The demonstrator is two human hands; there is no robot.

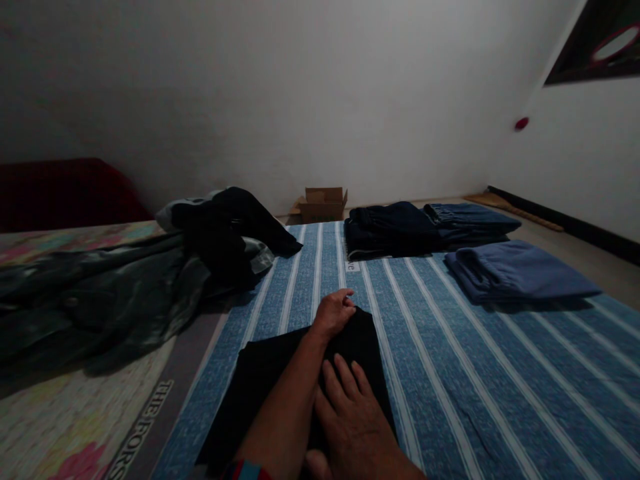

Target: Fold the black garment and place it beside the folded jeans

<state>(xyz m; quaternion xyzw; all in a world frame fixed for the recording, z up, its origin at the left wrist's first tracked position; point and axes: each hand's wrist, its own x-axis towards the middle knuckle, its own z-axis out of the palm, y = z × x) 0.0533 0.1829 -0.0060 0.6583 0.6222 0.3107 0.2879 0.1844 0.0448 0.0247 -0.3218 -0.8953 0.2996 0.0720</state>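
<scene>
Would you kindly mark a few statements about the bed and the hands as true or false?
1. Both hands rest on a black garment. True: the left hand grips its far edge and the right hand lies flat on it.
2. The striped sheet is red. False: it is blue with white stripes.
3. Folded blue clothes lie at the far right. True.
4. The cardboard box sits on the bed. False: it stands on the floor by the wall.

bed (500,373) | black cloth (260,380) | folded clothes (515,270) | dark heap (150,273)
</scene>
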